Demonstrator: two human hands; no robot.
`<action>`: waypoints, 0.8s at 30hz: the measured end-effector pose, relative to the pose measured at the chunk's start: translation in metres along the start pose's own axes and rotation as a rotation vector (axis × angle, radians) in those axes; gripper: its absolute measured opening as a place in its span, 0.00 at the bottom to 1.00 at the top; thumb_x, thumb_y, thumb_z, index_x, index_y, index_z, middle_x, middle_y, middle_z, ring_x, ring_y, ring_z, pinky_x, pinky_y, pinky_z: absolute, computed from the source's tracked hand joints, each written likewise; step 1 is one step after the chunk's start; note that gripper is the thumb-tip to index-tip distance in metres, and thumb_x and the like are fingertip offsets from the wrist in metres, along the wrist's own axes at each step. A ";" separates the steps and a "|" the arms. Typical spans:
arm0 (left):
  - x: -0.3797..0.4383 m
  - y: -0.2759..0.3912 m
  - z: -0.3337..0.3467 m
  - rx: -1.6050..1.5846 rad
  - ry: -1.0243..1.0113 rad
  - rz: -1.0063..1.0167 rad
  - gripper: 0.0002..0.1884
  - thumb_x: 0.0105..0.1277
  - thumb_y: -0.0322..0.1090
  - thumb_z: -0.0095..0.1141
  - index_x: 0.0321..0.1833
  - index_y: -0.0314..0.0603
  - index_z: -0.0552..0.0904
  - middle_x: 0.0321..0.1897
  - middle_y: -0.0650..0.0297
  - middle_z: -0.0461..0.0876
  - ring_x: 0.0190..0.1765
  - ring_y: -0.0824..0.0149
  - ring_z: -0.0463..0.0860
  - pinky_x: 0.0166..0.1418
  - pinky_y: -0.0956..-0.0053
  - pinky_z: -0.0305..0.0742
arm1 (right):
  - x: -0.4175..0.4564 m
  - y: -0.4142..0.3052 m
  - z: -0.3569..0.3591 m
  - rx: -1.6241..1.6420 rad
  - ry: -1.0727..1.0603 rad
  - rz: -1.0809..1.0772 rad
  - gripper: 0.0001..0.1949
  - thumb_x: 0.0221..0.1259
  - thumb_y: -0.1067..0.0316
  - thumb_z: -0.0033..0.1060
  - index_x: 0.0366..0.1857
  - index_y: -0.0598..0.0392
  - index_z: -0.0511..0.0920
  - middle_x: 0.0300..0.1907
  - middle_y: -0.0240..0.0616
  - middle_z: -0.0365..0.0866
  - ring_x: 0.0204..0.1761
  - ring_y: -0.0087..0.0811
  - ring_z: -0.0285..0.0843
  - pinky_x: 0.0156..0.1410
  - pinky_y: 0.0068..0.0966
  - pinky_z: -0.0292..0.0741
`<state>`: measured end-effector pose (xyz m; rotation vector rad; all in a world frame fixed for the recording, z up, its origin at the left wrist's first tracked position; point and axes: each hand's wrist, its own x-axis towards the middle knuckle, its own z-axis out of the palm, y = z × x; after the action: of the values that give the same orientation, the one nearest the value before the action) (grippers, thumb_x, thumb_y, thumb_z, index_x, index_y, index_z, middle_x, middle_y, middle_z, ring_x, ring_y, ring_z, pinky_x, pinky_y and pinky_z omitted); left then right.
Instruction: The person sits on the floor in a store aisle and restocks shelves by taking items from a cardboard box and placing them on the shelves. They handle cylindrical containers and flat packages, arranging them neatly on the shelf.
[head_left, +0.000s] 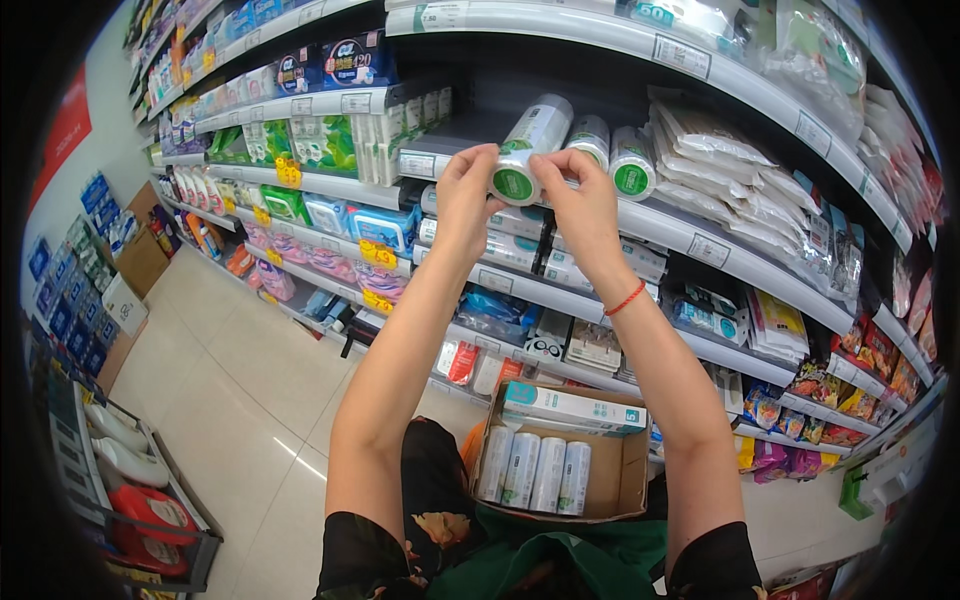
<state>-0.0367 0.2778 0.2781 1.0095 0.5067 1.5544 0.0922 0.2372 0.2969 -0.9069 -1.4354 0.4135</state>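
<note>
Between my two hands is a plastic-wrapped roll (534, 139) with a green round label on its near end, at the front edge of a shelf. My left hand (471, 199) grips its left side, and the fingers of my right hand (576, 195) pinch its right side. Two similar rolls (631, 163) lie just right of it on that shelf. Below my arms, an open cardboard box (632, 472) rests at my lap, holding several wrapped rolls (520, 469) in a row and a long white and teal carton (574, 407).
White plastic packs (712, 161) are stacked right of the rolls. Tissue packs (379, 142) stand to the left. A shelf rail (697, 244) with price tags runs under the rolls. At the lower left is a rack (202, 551) with bottles, on a tiled floor (247, 420).
</note>
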 end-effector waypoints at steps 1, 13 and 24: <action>-0.004 0.000 -0.001 0.004 -0.024 -0.011 0.20 0.66 0.39 0.57 0.57 0.36 0.74 0.48 0.58 0.77 0.49 0.68 0.78 0.46 0.69 0.78 | 0.001 0.006 -0.003 0.085 -0.012 0.056 0.10 0.58 0.66 0.65 0.36 0.61 0.80 0.43 0.37 0.77 0.40 0.26 0.78 0.43 0.22 0.76; -0.064 0.003 -0.012 0.053 -0.267 -0.126 0.32 0.65 0.36 0.59 0.70 0.33 0.63 0.60 0.55 0.73 0.58 0.66 0.75 0.56 0.69 0.74 | -0.043 -0.017 -0.037 0.348 -0.244 0.426 0.25 0.62 0.59 0.62 0.57 0.62 0.69 0.47 0.38 0.78 0.42 0.22 0.77 0.44 0.21 0.76; -0.144 -0.028 -0.010 0.132 -0.294 -0.121 0.37 0.59 0.25 0.62 0.72 0.39 0.60 0.62 0.56 0.64 0.58 0.64 0.74 0.55 0.73 0.75 | -0.104 -0.004 -0.079 0.223 -0.337 0.524 0.22 0.59 0.64 0.66 0.53 0.62 0.70 0.48 0.42 0.78 0.45 0.24 0.77 0.49 0.23 0.76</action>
<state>-0.0333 0.1506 0.2043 1.2616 0.4592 1.2516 0.1523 0.1363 0.2391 -1.0601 -1.4015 1.1403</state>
